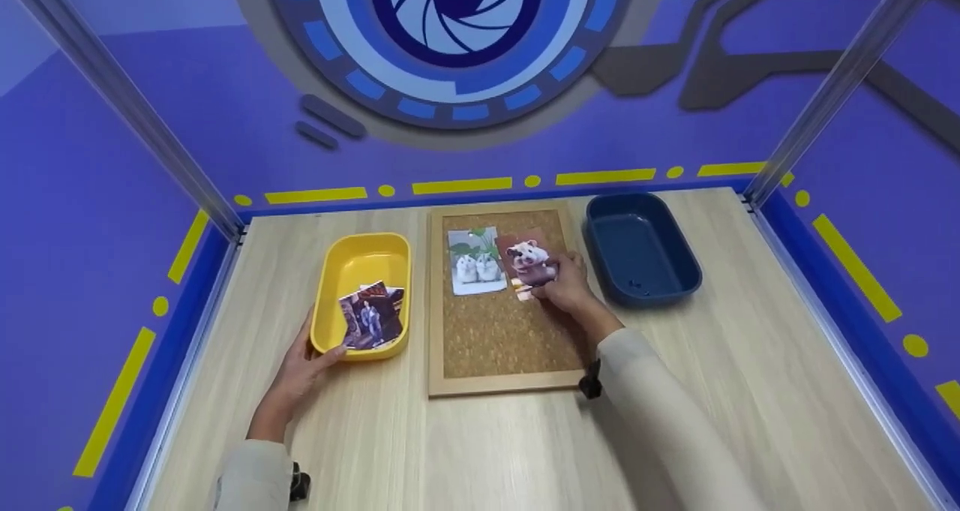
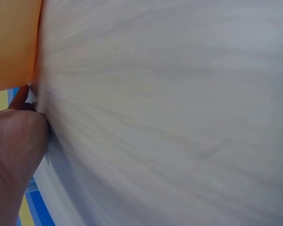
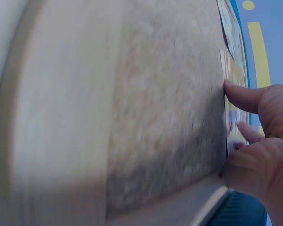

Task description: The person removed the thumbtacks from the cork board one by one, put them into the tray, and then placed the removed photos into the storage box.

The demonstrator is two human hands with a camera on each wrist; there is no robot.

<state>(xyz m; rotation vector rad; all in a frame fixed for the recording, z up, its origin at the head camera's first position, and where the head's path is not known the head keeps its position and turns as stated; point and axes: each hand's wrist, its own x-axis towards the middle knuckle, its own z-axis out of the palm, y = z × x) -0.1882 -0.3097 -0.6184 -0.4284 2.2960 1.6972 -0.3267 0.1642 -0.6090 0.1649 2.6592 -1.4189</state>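
Observation:
My left hand (image 1: 301, 365) holds the near left corner of a yellow plastic bin (image 1: 322, 301), thumb at the rim and fingers along the outer wall. Several photo cards (image 1: 371, 320) lie overlapping inside that bin. Over a wood-framed cork board (image 1: 510, 338), my right hand (image 1: 566, 286) grips a hamster photo card (image 1: 529, 256) by its lower part, the thumb (image 3: 243, 96) at one edge. The card lies close against the cork. Directly left of it, a photo card of two white hamsters (image 1: 476, 267) lies flat on the board.
A dark blue bin (image 1: 652, 297) stands right of the board, with a few tiny dark bits at its near end. Purple walls (image 1: 187, 106) with metal corner posts enclose the light wood table (image 1: 487, 451) at the back and sides.

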